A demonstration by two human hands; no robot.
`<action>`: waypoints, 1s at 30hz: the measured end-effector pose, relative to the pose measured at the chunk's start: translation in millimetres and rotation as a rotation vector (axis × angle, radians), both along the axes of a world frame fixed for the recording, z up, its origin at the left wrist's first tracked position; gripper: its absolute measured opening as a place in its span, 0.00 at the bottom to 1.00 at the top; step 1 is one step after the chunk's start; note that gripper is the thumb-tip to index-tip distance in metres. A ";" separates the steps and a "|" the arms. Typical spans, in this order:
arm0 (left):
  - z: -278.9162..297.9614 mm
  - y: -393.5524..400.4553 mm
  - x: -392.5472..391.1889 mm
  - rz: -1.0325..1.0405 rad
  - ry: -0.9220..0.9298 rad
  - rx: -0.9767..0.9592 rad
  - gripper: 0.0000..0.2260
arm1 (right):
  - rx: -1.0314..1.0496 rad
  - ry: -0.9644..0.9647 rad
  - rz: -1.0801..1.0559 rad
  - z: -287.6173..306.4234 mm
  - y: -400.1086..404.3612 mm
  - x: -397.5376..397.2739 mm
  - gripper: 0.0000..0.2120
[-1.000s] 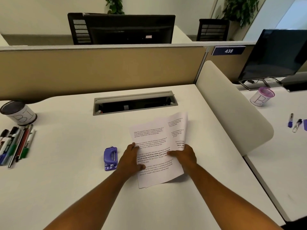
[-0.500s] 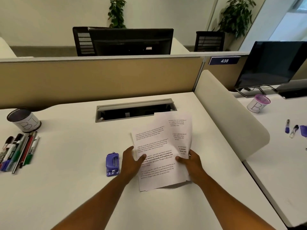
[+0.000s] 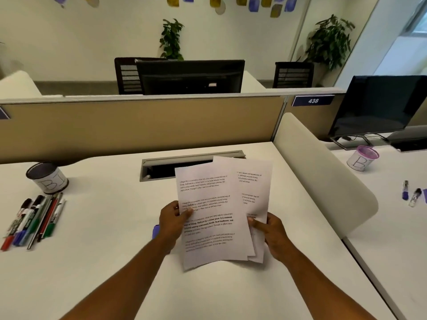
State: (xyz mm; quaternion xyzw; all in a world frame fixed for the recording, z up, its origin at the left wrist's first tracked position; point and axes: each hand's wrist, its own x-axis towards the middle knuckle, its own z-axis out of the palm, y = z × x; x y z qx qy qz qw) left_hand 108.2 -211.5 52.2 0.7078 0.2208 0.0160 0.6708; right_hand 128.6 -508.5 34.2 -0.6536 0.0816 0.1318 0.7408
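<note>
Head view: a white desk [image 3: 92, 273] runs up to a tan fabric partition [image 3: 138, 125]. Beyond it are a dark monitor and chairs, potted plants and a pale wall. The left hand [image 3: 172, 224] grips the left edge of the printed sheets [image 3: 208, 227], thumb on the front page. The right hand [image 3: 272, 234] pinches their right edge, and the sheets are held fanned between the two hands, over the desk.

Just left of the grip, a purple object [image 3: 156, 230] is mostly hidden behind the left hand. The top of the sheets covers part of the cable slot [image 3: 161, 162].

The paper is thin, white and slightly bowed. Well left of the grip lie glossy markers [image 3: 32, 222] beside a round cup [image 3: 47, 177]. To the right stands a smooth, rounded divider [image 3: 323, 181].
</note>
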 end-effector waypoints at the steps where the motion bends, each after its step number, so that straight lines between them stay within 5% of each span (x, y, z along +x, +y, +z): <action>1: 3.7 0.6 -0.2 -0.018 -0.013 0.015 0.07 | -0.018 -0.023 -0.003 3.2 1.5 2.3 0.22; 6: 19.9 2.8 0.0 -0.078 -0.049 0.007 0.14 | -0.034 -0.029 -0.017 8.4 2.7 10.7 0.20; 11: 26.9 2.0 -1.0 -0.139 -0.056 -0.021 0.10 | -0.033 -0.003 0.013 12.7 5.9 11.6 0.25; 14: 27.6 -1.9 -0.6 -0.144 -0.042 0.010 0.09 | -0.124 -0.027 -0.031 9.7 11.1 13.6 0.18; 20: 27.1 -10.3 4.5 0.062 -0.038 0.237 0.04 | -0.189 -0.032 -0.163 6.2 12.6 16.2 0.13; 30: 28.5 6.8 8.9 0.006 -0.031 -0.042 0.07 | -0.125 0.022 -0.188 8.8 -3.7 16.5 0.18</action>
